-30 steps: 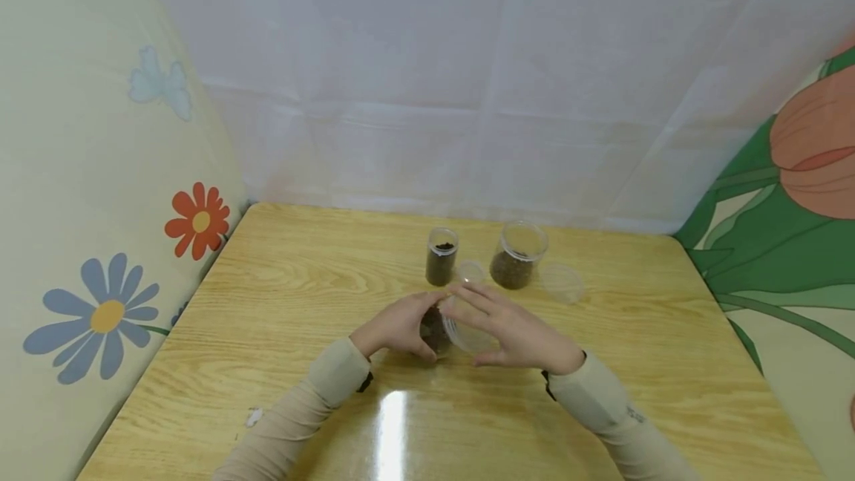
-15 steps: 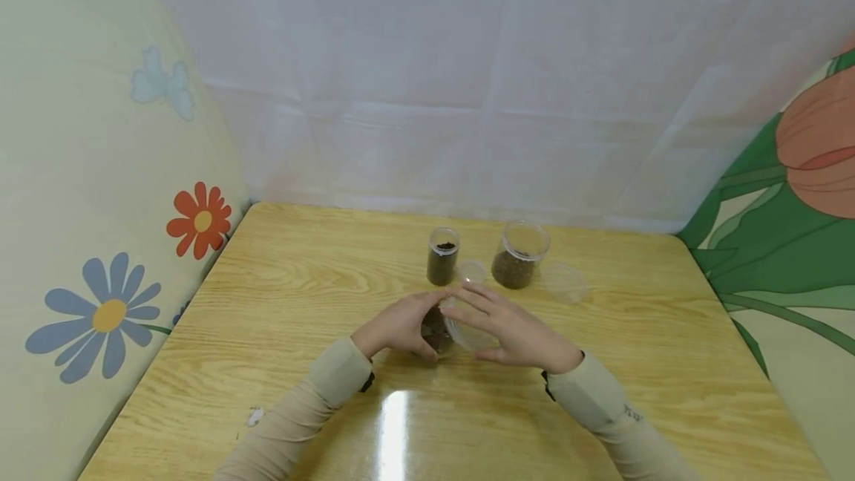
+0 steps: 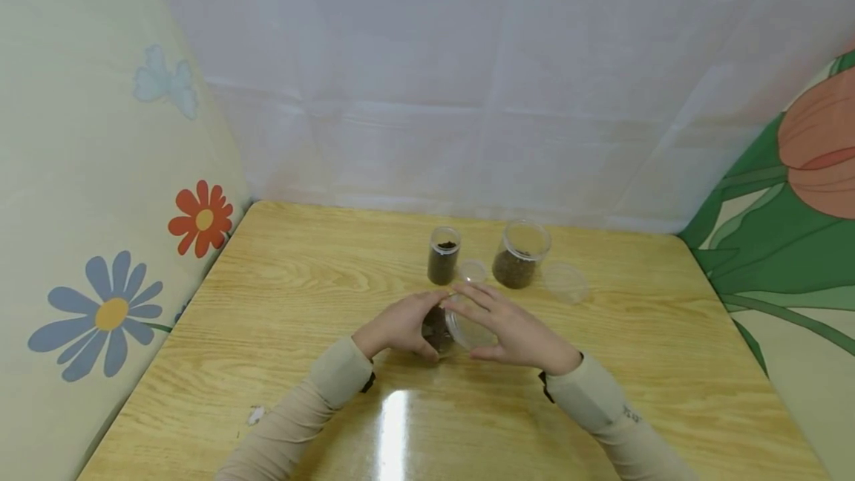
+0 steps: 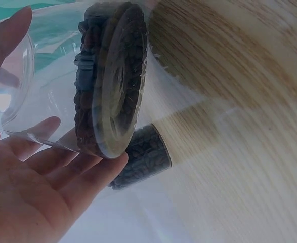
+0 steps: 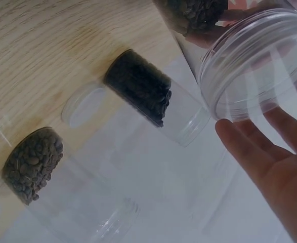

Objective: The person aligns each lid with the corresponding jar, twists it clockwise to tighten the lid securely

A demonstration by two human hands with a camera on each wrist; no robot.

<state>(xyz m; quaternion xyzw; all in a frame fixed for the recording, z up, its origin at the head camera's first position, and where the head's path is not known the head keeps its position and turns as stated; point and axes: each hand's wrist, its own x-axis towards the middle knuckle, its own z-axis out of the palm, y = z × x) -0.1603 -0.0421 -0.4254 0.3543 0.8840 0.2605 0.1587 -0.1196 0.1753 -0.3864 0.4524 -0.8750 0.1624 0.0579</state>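
My left hand (image 3: 403, 326) grips a clear jar (image 3: 437, 331) with dark beans in its bottom; the left wrist view shows the fingers curled round the wall of this jar (image 4: 110, 81). At the jar's mouth my right hand (image 3: 519, 326) has its fingers round the rim of a clear lid (image 3: 471, 332). In the right wrist view the fingertips of my right hand (image 5: 277, 157) touch the edge of the ribbed lid (image 5: 224, 96). Whether the lid sits fully on the jar I cannot tell.
Behind the hands stand a narrow jar (image 3: 442, 262) of dark beans and a wider jar (image 3: 514, 269) of brown beans, both uncovered. A small clear lid (image 3: 473, 271) lies between them, a larger lid (image 3: 565, 283) to the right. A white scrap (image 3: 256, 415) lies front left.
My right hand has shifted very slightly at the lid. The left hand and its jar have hardly moved, and the things behind stay where they were.
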